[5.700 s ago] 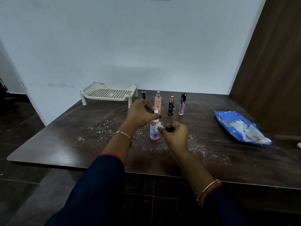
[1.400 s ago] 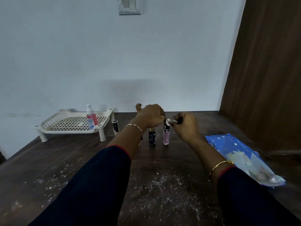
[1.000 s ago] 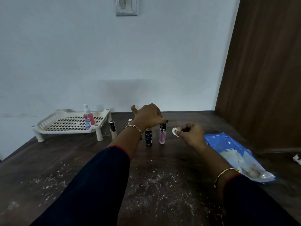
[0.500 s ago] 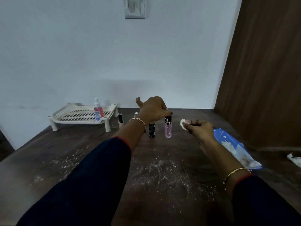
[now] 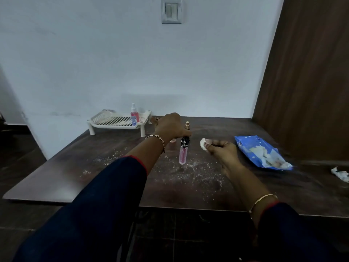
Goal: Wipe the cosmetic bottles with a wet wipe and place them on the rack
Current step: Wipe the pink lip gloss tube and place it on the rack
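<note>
The head camera looks down on a dark brown table (image 5: 94, 176) dusted with white specks, set against a pale wall that carries a wall switch (image 5: 171, 11), with a wooden panel (image 5: 311, 82) on the right. The left hand (image 5: 171, 127) reaches out over the middle of the table, its fingertips closed in a pinch on the black cap of a pink tube (image 5: 183, 153). The tube hangs almost upright, slightly tilted, with its lower end over the specks, and whether it touches the surface cannot be told. Just behind those fingers rises the top of a gold-capped bottle (image 5: 187, 125), its body mostly hidden. Near the tube on its right, not touching it, the right hand (image 5: 221, 152) has its fingers curled, thumb and fingertips pinching a small white wad of wet wipe (image 5: 203, 144). At the far left of the table stands the white perforated rack (image 5: 113, 125). A pink spray bottle (image 5: 134, 116) stands upright on the rack near its right end. A blue wipe pack (image 5: 260, 153) lies flat to the right of the right hand, its flap open on the white sheets inside. A crumpled wipe (image 5: 340, 173) lies at the right edge. A bracelet (image 5: 157, 138) circles the left wrist and a bangle (image 5: 262, 201) the right, and both arms wear dark blue sleeves.
</note>
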Available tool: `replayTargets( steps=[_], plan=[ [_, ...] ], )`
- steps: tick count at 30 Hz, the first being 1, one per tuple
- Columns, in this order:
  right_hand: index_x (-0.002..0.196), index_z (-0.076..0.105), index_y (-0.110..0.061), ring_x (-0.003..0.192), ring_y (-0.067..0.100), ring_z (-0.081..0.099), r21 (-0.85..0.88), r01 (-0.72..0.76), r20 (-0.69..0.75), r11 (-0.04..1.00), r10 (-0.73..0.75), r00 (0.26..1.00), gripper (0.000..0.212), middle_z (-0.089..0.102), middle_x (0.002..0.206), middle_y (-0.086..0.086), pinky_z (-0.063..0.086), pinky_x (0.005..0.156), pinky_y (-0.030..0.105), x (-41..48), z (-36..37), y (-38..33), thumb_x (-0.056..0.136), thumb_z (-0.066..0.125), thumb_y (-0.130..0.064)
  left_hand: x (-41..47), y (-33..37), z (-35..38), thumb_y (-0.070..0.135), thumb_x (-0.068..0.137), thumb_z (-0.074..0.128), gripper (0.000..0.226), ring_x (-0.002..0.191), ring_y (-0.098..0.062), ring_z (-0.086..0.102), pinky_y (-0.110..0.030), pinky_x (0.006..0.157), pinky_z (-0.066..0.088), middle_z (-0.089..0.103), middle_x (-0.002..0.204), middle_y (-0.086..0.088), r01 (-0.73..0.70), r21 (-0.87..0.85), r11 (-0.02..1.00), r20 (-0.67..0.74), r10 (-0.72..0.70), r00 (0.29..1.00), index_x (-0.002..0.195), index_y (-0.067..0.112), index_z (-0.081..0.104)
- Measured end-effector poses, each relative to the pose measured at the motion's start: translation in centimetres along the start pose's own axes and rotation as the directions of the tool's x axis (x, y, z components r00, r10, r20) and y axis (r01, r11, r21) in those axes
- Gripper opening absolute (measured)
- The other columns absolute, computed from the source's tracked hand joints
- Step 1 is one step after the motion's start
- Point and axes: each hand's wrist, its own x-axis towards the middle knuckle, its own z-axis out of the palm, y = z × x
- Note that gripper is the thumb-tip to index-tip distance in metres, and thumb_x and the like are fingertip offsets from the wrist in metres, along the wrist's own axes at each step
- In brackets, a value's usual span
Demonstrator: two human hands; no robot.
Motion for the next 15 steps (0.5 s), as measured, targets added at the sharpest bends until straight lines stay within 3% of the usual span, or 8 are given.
replayTargets(
  steps=[3,5,8,12,15],
  plan=[
    [0.085,0.070,-0.007,0.067,0.010,0.060,-0.004,-0.012,0.031,1.000,0.012,0.999,0.008,0.069,0.078,0.005,0.051,0.062,0.018,-0.6,0.4,0.0,0.079,0.072,-0.002,-0.8,-0.3,-0.3,0.042,0.069,0.069,0.036,0.064,-0.021,0.056,-0.028,0.063,0.044,0.050,0.054,0.001,0.003,0.004,1.000,-0.007,-0.003,1.000,0.058,0.012,0.054],
    [0.083,0.070,-0.009,0.069,0.011,0.061,-0.006,-0.021,0.047,1.000,0.021,0.999,0.009,0.070,0.080,0.006,0.051,0.065,0.021,-0.7,0.6,0.0,0.078,0.072,-0.002,-1.4,-0.4,-0.3,0.043,0.069,0.069,0.038,0.066,-0.023,0.057,-0.031,0.068,0.047,0.047,0.052,0.002,0.007,0.012,1.000,0.007,-0.007,1.000,0.054,0.013,0.050],
    [0.083,0.070,-0.008,0.069,0.011,0.062,0.007,-0.025,0.049,1.000,0.025,0.998,0.008,0.070,0.082,0.007,0.053,0.067,0.021,-0.9,0.7,0.2,0.078,0.072,-0.001,-2.3,-0.4,0.0,0.052,0.066,0.069,0.043,0.072,-0.023,0.060,-0.040,0.078,0.048,0.048,0.052,0.003,0.025,0.021,0.999,-0.007,-0.025,1.000,0.054,0.014,0.053],
    [0.088,0.069,-0.003,0.066,0.008,0.063,0.012,-0.022,0.044,1.000,0.022,0.999,0.010,0.070,0.082,0.007,0.052,0.058,0.016,-1.2,1.0,0.3,0.079,0.071,0.000,-3.1,-0.2,0.4,0.047,0.071,0.070,0.039,0.072,-0.019,0.059,-0.030,0.073,0.036,0.052,0.056,0.002,0.055,0.035,0.998,-0.022,-0.054,0.998,0.061,0.011,0.060],
    [0.091,0.069,-0.001,0.063,0.005,0.064,0.028,-0.034,0.034,0.999,0.033,0.999,0.013,0.070,0.082,0.007,0.051,0.055,0.013,-1.4,1.0,0.6,0.079,0.070,0.000,-3.2,-0.2,0.4,0.049,0.071,0.072,0.041,0.072,-0.019,0.058,-0.031,0.075,0.035,0.054,0.057,0.003,0.072,-0.007,0.997,-0.015,-0.073,0.997,0.061,0.011,0.062]
  ],
)
